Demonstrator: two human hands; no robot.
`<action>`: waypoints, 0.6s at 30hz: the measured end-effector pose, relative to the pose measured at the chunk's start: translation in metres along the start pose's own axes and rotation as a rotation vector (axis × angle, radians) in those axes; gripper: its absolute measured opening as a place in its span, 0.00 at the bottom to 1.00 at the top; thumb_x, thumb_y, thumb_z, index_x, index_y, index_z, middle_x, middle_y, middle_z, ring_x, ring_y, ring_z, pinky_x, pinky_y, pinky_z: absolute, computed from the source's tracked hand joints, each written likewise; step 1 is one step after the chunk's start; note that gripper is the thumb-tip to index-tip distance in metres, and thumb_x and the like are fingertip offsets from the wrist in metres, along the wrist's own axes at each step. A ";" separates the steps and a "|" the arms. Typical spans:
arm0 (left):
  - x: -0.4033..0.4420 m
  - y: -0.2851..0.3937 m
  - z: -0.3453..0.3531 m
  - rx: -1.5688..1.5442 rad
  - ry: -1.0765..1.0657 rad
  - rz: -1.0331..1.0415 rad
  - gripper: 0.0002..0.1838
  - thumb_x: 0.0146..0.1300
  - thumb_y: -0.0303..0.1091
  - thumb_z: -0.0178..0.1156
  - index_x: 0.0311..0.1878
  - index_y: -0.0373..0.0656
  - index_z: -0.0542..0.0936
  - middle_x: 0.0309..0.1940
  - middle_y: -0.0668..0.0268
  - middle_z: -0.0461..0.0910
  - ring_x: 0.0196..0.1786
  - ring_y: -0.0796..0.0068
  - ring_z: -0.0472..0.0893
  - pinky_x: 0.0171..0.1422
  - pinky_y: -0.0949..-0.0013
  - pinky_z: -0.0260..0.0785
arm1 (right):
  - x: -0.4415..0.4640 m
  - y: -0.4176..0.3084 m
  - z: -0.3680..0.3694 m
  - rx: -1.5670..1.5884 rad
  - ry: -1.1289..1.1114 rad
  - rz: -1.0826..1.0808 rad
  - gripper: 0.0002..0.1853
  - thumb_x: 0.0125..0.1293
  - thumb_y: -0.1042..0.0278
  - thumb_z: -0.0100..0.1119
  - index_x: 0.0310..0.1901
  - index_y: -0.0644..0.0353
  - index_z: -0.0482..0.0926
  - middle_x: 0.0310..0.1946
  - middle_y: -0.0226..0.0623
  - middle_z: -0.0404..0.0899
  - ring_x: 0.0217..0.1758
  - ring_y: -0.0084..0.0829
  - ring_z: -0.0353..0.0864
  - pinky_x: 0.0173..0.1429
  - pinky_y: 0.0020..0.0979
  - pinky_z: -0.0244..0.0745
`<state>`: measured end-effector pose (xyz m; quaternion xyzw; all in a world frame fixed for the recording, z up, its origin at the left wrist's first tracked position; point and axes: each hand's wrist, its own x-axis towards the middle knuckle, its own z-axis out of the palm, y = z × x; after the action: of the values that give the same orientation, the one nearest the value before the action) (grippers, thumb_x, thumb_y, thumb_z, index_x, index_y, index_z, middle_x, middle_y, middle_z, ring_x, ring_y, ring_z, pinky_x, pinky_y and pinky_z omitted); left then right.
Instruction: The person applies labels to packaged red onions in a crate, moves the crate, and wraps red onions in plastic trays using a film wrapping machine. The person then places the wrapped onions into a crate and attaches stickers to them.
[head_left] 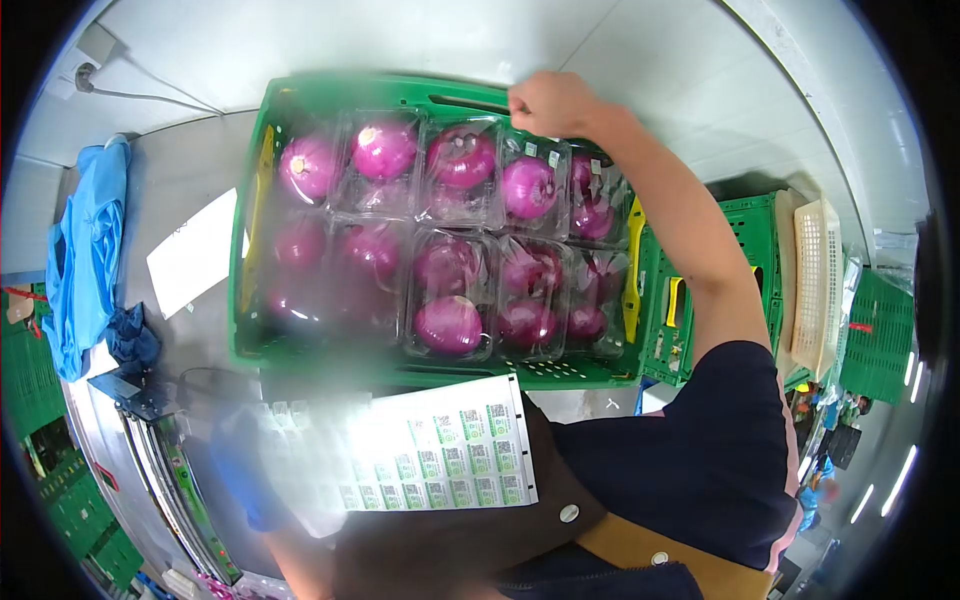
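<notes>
At the far rim of the crate [590, 378], the right hand [555, 103] is resting as a fist

Well to the left of the crate, a blue cloth [88, 240] is lying bunched on the grey table [190, 155]. Closer in, a white paper [190, 258] is lying aslant, its right end meeting the crate's left wall.

Off the crate's near left corner, the left hand [245, 475] is showing only as a blue blur; I cannot tell whether it is gripping or loose. Along the crate's near side a sheet [440, 450] is stretching rightward from that blur, its rows of green-and-black printed labels facing up. Its left end is blurring out, so contact with the hand is unclear.

Inside the crate, clear packs [462, 205] are sitting in two rows, holding purple onions [448, 325]. Haze is covering the near row's left end. Toward the crate's right end, two far-row packs are bearing small white labels.

Right of the middle of the crate's far rim, the right hand is holding its fingers folded closed; whatever they may be gripping is hidden. Its bare forearm is slanting past the crate's far right corner to a dark sleeve [735, 400].

Just right of the crate, a green bin [750, 225] is standing, and beyond it a cream basket [818, 285].
</notes>
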<state>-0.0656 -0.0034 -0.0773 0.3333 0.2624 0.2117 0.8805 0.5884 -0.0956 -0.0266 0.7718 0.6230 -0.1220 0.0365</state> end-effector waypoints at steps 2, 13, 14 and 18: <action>-0.006 -0.010 -0.010 0.119 0.227 0.077 0.30 0.75 0.40 0.39 0.71 0.28 0.49 0.72 0.47 0.47 0.76 0.58 0.46 0.80 0.60 0.35 | -0.007 0.006 -0.002 -0.044 -0.149 0.090 0.09 0.57 0.65 0.55 0.35 0.57 0.82 0.32 0.40 0.82 0.32 0.44 0.81 0.38 0.45 0.74; 0.031 -0.016 0.063 0.892 0.672 0.157 0.11 0.67 0.31 0.54 0.49 0.39 0.80 0.39 0.62 0.81 0.40 0.71 0.80 0.46 0.70 0.73 | -0.063 0.037 0.078 0.082 0.045 0.251 0.06 0.57 0.66 0.59 0.35 0.56 0.81 0.36 0.38 0.83 0.42 0.43 0.81 0.43 0.41 0.75; 0.034 -0.015 0.067 0.880 0.669 0.160 0.11 0.66 0.32 0.56 0.48 0.39 0.81 0.38 0.62 0.82 0.40 0.71 0.80 0.46 0.70 0.72 | -0.062 0.037 0.080 0.142 0.056 0.280 0.06 0.57 0.65 0.60 0.35 0.55 0.81 0.35 0.38 0.82 0.41 0.43 0.81 0.43 0.41 0.75; 0.042 -0.014 0.078 0.855 0.656 0.170 0.11 0.64 0.34 0.59 0.44 0.38 0.81 0.36 0.62 0.82 0.39 0.72 0.80 0.44 0.70 0.72 | -0.066 0.041 0.084 0.177 0.161 0.246 0.06 0.59 0.64 0.59 0.33 0.56 0.78 0.31 0.37 0.81 0.38 0.43 0.80 0.40 0.42 0.73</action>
<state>0.0164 -0.0273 -0.0499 0.5982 0.5583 0.2492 0.5181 0.6031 -0.1854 -0.0967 0.8495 0.5118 -0.1089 -0.0670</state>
